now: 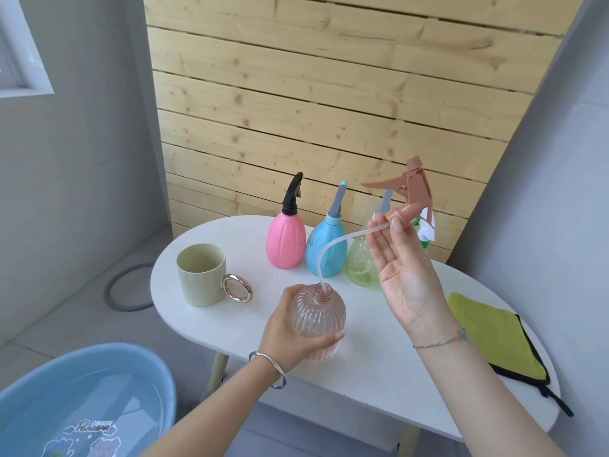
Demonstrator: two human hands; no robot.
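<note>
From the head view, the ribbed clear bottle (318, 311) stands upright near the front edge of the white oval surface (362, 374). The left hand (286, 338) wraps it from the side, fingers curled round its belly and thumb across the front. The right hand (405, 278) is raised well above and to the right. Its thumb and forefinger pinch the collar of the brown trigger sprayer (417, 192), while the other fingers stand straight and apart. The sprayer's pale dip tube (342, 236) arcs down from the collar, and its end sits inside the bottle's open threaded neck.

The sprayer and bottle are apart, joined only by that tube. I can't tell whether the head is going in or coming out.

Either way, I'd bring the sprayer directly over the neck, because the tube bends sharply and could flick drops or catch on the rim. The left hand should hold the bottle firmly and level, and the collar should travel straight along the neck's line.

Behind stand a pink spray bottle (286, 239), a blue one (326, 249) and a green one (361, 262). A pale mug (201, 275) sits to the left and a yellow-green cloth (494, 338) to the right. A blue basin (82, 407) holding water is on the floor.
</note>
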